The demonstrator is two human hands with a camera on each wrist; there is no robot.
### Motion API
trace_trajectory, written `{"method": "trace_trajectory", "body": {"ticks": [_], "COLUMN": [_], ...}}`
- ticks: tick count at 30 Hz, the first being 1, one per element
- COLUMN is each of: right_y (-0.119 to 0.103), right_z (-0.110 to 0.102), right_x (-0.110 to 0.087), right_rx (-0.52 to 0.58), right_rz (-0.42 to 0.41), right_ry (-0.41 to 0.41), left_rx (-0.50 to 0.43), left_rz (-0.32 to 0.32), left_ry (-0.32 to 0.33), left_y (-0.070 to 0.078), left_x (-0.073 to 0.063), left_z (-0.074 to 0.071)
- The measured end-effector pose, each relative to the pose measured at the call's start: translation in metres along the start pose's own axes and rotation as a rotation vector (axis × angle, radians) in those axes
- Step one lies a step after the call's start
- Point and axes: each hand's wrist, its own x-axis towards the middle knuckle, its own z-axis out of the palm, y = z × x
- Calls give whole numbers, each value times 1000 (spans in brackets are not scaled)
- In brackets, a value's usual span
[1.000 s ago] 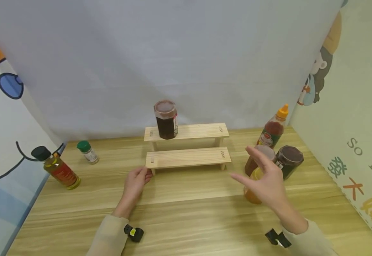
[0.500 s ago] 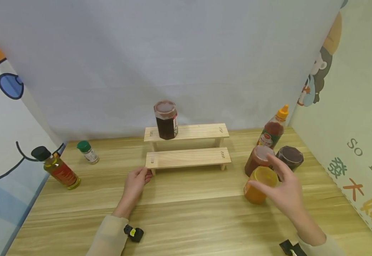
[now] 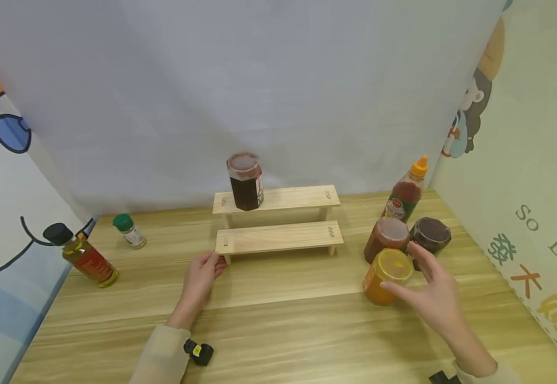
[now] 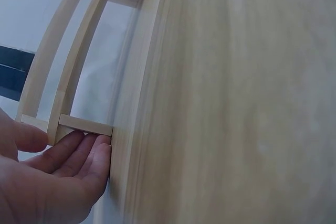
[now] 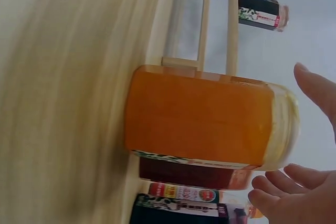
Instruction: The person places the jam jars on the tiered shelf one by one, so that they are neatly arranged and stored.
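Observation:
At the two-step wooden rack point(image 3: 278, 234), my left hand point(image 3: 201, 274) holds the left end of the lower step. In the left wrist view the thumb lies on the board's end and the other fingers point(image 4: 79, 153) curl against the leg beneath. My right hand point(image 3: 434, 298) is spread at the right side of a jar of orange contents point(image 3: 386, 277), thumb in front of the lid and fingers behind. The right wrist view shows the thumb apart from the jar and the fingers point(image 5: 283, 184) close to its lid; contact cannot be told. A dark jar point(image 3: 246, 184) stands on the upper step.
Behind the orange jar stand a reddish-brown jar point(image 3: 386, 237), another dark jar point(image 3: 429, 237) and a sauce bottle with an orange tip point(image 3: 403, 197). To the left are an oil bottle point(image 3: 91, 261) and a green-capped shaker point(image 3: 129, 232). Walls border the wooden table point(image 3: 278, 330).
My right hand has moved rightward and toward me, from above the orange jar to its right side, and its thumb and fingers now flank the lid. My left hand stays on the rack.

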Motion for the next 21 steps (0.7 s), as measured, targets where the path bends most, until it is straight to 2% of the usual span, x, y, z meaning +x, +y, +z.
{"method": "trace_trajectory", "body": {"ticks": [11,15,21], "right_y": [19,24,28], "right_z": [2,3,6], "right_x": [-5,-4,-5], "right_rx": [-9,-32,-43], "right_rz": [133,148,123], "right_ry": [-97,-105,-133], "left_rx": [6,8,6], "left_rz": [0,4,2], "left_ry": [5,3,7], "left_y": [0,0,0], "left_x": [0,0,0], "left_z": [0,0,-1]}}
